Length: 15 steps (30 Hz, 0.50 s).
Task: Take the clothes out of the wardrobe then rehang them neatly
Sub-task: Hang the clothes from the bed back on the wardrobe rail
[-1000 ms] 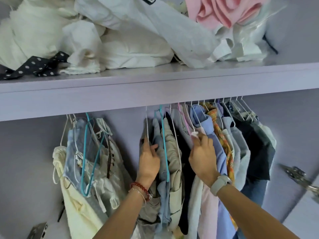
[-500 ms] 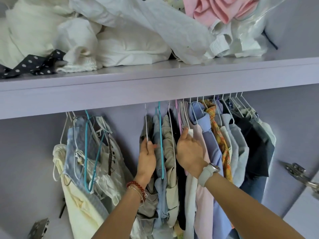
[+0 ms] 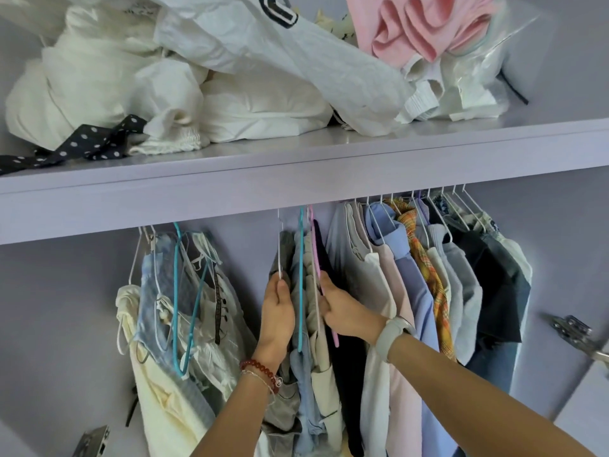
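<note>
Our left hand raised, gripping a white hanger; our right hand beside it, pinching a pink hanger

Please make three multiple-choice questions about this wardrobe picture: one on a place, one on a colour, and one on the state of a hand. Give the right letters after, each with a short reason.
1. Where does the black ribbon with white dots lie?
A. on the left of the lilac shelf
B. on a hanger below
C. round a wrist

2. What colour is the thin hanger that the right hand holds?
A. green
B. pink
C. black

3. How is the left hand?
A. hanging idle
B. flat on the shelf
C. gripping a white wire hanger

Answers: 1 A, the ribbon rests on the shelf's left end beside the white clothes pile. 2 B, the hanger passing through the fingers is pink. 3 C, the thumb and fingers close on the white wire.
</note>
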Each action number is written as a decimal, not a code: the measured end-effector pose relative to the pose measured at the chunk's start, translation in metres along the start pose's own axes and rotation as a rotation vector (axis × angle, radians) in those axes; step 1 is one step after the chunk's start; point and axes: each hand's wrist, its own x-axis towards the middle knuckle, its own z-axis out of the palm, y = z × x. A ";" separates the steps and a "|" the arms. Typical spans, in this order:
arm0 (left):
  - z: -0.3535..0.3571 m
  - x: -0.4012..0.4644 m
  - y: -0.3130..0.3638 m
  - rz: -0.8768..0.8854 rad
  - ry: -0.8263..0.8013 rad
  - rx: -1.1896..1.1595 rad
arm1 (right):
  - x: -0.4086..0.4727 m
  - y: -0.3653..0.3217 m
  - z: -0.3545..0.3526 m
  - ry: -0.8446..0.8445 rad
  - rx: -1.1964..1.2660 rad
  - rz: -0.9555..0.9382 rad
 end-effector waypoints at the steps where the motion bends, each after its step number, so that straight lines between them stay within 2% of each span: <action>1: -0.004 -0.001 0.001 0.010 0.014 0.005 | 0.000 -0.006 0.001 -0.022 0.003 -0.020; 6: -0.018 -0.003 0.005 0.026 0.082 0.053 | 0.012 -0.029 0.018 -0.131 -0.018 -0.071; 15: -0.003 -0.003 0.000 0.013 0.097 0.122 | 0.014 -0.006 0.032 -0.007 0.125 -0.132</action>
